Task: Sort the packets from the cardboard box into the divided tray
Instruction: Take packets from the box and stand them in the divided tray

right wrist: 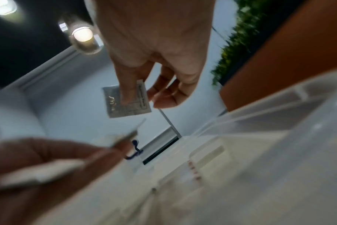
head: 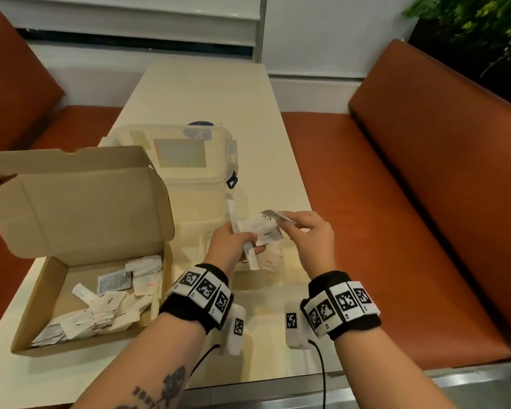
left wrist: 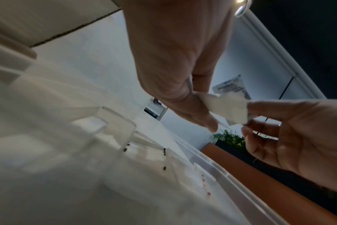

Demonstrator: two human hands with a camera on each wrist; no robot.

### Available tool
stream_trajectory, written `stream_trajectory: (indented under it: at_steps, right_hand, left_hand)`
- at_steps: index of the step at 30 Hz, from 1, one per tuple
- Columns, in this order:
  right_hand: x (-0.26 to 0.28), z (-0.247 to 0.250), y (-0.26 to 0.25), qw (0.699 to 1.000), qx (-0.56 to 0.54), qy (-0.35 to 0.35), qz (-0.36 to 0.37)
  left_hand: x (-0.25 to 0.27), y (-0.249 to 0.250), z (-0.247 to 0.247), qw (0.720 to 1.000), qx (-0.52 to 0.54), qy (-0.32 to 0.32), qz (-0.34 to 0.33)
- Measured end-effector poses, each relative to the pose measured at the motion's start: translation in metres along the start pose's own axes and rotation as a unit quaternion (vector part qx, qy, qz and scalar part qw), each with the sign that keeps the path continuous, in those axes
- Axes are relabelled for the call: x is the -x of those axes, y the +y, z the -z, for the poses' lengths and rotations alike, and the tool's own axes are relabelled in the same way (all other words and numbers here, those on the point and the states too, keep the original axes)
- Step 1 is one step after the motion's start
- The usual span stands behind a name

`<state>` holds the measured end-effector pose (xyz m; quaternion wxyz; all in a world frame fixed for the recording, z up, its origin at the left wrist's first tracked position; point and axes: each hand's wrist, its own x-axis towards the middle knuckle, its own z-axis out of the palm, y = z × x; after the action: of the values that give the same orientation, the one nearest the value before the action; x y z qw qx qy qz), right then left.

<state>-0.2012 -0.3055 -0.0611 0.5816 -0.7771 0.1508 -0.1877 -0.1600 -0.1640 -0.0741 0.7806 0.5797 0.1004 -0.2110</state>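
Observation:
An open cardboard box at the left holds several white and grey packets. The clear divided tray lies under both hands, with a few red-printed packets in it. Above the tray my left hand grips a small bunch of packets: a white square one and long thin ones. My right hand pinches a grey foil packet just right of that bunch. In the right wrist view the thumb and fingers of the right hand pinch the foil packet.
A clear lidded plastic container stands behind the tray, its blue latch facing right. The box's raised lid stands left of my hands. Orange bench seats flank the cream table.

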Motion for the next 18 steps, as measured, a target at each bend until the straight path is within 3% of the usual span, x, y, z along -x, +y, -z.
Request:
stream_trajectory:
  at_steps: [3, 12, 18]
  right_hand:
    - [0.006, -0.004, 0.004, 0.989, 0.125, -0.051, 0.059]
    - [0.018, -0.006, 0.005, 0.979, 0.175, -0.061, 0.083]
    - [0.023, -0.008, 0.001, 0.997, 0.034, -0.066, -0.018]
  left_hand:
    - [0.000, 0.004, -0.001, 0.999, 0.023, -0.022, 0.006]
    - [0.000, 0.007, 0.001, 0.999, 0.004, -0.038, 0.017]
    - [-0.002, 0.005, 0.003, 0.999, 0.014, -0.016, 0.033]
